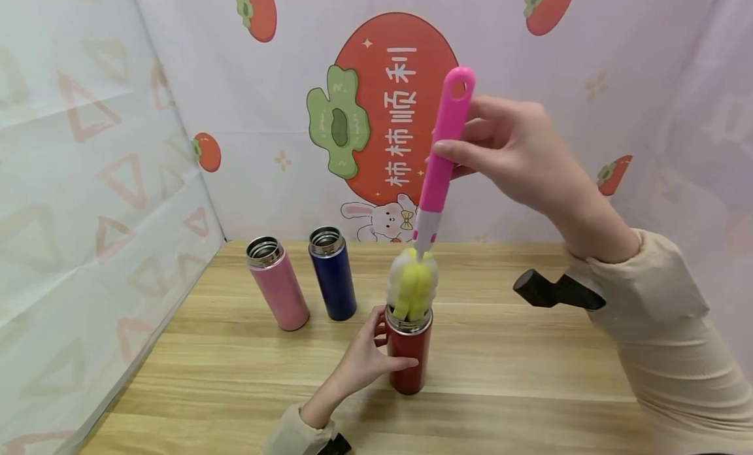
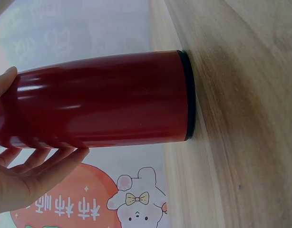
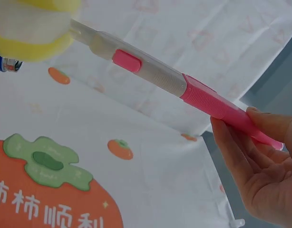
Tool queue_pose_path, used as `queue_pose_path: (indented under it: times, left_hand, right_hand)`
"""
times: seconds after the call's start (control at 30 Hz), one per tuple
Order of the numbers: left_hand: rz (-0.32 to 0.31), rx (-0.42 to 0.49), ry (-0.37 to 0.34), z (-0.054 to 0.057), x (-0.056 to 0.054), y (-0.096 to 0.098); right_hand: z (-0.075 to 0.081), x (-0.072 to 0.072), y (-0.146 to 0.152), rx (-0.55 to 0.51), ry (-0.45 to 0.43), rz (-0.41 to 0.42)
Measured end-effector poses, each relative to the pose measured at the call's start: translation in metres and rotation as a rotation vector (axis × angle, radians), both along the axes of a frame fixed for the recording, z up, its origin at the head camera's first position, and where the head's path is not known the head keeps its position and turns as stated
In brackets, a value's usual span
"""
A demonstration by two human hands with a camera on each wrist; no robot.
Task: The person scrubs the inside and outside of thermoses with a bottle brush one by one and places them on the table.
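My right hand (image 1: 518,148) pinches the pink handle of a bottle brush (image 1: 445,134), thumb on one side and fingers on the other. The brush points down, and its yellow and white sponge head (image 1: 414,282) sits at the mouth of a red bottle (image 1: 408,357), its lower tip inside the steel rim. My left hand (image 1: 367,360) grips the red bottle around its upper body. In the left wrist view the bottle's dark base (image 2: 189,95) is down at the wooden table. The right wrist view shows the handle (image 3: 222,104) between thumb and fingers.
A pink bottle (image 1: 279,288) and a blue bottle (image 1: 333,275), both uncapped, stand upright on the wooden table (image 1: 518,363) left of the red one. A printed cloth (image 1: 282,95) hangs behind the table, with another along the left side (image 1: 94,200).
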State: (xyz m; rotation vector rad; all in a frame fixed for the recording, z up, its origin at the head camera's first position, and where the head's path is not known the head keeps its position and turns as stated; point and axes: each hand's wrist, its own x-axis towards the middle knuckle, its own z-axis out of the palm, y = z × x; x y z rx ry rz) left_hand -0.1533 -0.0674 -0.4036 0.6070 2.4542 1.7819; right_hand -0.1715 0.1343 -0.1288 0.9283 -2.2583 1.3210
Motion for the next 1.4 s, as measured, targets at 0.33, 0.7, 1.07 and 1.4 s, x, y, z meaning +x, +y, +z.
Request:
queue_pose_path:
  times: [0.33, 0.7, 1.07, 1.4]
  left_hand:
    - [-0.005, -0.001, -0.037, 0.024, 0.011, 0.002]
    - [-0.009, 0.000, -0.040, 0.036, 0.017, 0.003]
    - [-0.004, -0.016, -0.065, 0.006, 0.003, 0.002]
    - [-0.008, 0.000, -0.038, 0.002, 0.003, 0.001]
  right_hand:
    - [-0.011, 0.001, -0.014, 0.054, -0.026, 0.064]
    - [-0.029, 0.000, -0.020, 0.103, -0.083, 0.100]
    - [-0.046, 0.003, -0.023, 0.182, -0.050, 0.130]
    - [-0.068, 0.002, -0.025, 0.243, -0.107, 0.221]
